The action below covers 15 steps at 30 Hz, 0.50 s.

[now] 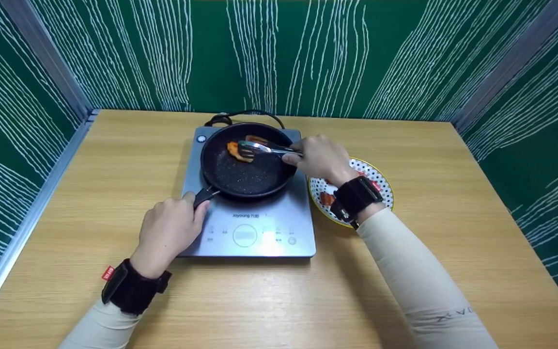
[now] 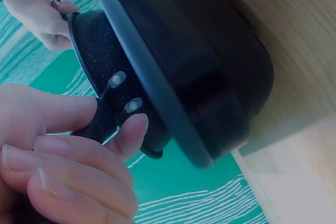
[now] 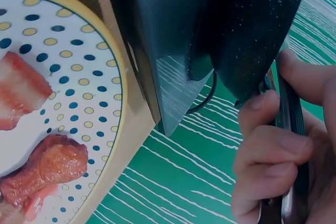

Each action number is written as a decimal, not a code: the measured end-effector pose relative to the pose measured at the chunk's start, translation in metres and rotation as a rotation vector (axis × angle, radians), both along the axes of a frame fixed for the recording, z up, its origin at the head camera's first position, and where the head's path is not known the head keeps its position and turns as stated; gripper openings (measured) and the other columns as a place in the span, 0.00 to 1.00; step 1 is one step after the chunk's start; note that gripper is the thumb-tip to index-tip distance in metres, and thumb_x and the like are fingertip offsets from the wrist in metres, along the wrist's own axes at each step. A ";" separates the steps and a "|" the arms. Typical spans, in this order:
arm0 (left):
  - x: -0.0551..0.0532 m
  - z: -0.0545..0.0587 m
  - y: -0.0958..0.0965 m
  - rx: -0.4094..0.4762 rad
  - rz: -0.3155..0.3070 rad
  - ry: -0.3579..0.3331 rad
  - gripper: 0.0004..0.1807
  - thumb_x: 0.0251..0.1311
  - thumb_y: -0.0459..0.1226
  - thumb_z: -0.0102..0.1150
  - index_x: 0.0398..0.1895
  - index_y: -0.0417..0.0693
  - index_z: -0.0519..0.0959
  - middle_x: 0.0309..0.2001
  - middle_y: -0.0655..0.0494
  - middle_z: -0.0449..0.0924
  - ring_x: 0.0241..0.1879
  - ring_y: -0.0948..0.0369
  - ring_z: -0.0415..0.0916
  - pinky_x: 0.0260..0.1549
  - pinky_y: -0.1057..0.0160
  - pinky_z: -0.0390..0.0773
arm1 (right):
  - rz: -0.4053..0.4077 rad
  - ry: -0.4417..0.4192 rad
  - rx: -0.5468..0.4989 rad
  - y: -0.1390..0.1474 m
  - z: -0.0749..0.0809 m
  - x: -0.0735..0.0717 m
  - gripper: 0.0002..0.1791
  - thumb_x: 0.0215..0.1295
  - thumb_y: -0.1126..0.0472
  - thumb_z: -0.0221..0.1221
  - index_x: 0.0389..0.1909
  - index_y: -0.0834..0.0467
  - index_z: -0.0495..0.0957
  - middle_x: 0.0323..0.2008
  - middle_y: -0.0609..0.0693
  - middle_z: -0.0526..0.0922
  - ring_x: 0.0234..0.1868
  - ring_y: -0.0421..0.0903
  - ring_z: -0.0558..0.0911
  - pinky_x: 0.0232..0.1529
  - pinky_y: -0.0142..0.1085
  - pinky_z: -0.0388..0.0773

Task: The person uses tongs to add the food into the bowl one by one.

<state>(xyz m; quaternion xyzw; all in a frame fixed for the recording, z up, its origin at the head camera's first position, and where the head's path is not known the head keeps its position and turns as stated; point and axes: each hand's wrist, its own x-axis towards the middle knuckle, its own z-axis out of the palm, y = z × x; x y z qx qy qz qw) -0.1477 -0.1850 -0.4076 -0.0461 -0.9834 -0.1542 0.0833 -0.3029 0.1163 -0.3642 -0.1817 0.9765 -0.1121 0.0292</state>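
Observation:
My left hand (image 1: 167,232) grips the black handle (image 1: 205,197) of a frying pan (image 1: 242,179), thumb and forefinger close to its riveted base in the left wrist view. The pan sits on a silver induction cooker (image 1: 264,248). In my right hand (image 1: 321,157) I hold metal tongs (image 1: 265,148), fingers curled round their arms. Their slotted tips reach into the pan, over the right side of an orange-brown food piece (image 1: 233,149); whether they pinch it I cannot tell. A second brownish piece (image 1: 255,139) lies behind the tongs, partly covered.
Beside the cooker, under my right wrist, is a dotted plate (image 3: 107,108) with a yellow rim. It bears a drumstick (image 3: 60,161) and a reddish meat slice (image 3: 21,90). A black cord (image 1: 255,112) loops behind the cooker. Green patterned walls (image 1: 211,58) border the wooden table (image 1: 434,194).

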 end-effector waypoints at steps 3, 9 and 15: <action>0.000 0.000 0.000 0.001 0.001 -0.003 0.20 0.79 0.47 0.55 0.33 0.40 0.75 0.21 0.49 0.72 0.20 0.52 0.71 0.18 0.56 0.63 | -0.001 0.049 0.021 -0.001 -0.002 0.003 0.27 0.76 0.34 0.58 0.59 0.49 0.87 0.42 0.52 0.84 0.39 0.52 0.81 0.31 0.47 0.72; -0.001 0.000 0.000 0.000 0.005 -0.017 0.21 0.80 0.48 0.54 0.34 0.40 0.76 0.22 0.49 0.72 0.20 0.52 0.71 0.18 0.56 0.63 | 0.011 0.152 0.070 -0.004 -0.003 0.008 0.30 0.75 0.34 0.59 0.66 0.49 0.83 0.49 0.58 0.88 0.38 0.53 0.82 0.32 0.48 0.76; 0.000 0.000 0.000 -0.002 0.003 -0.014 0.21 0.80 0.48 0.54 0.34 0.39 0.76 0.22 0.49 0.72 0.20 0.52 0.71 0.18 0.57 0.62 | 0.028 0.251 0.105 -0.005 -0.005 0.010 0.29 0.74 0.34 0.61 0.64 0.48 0.85 0.39 0.58 0.87 0.32 0.55 0.81 0.28 0.50 0.76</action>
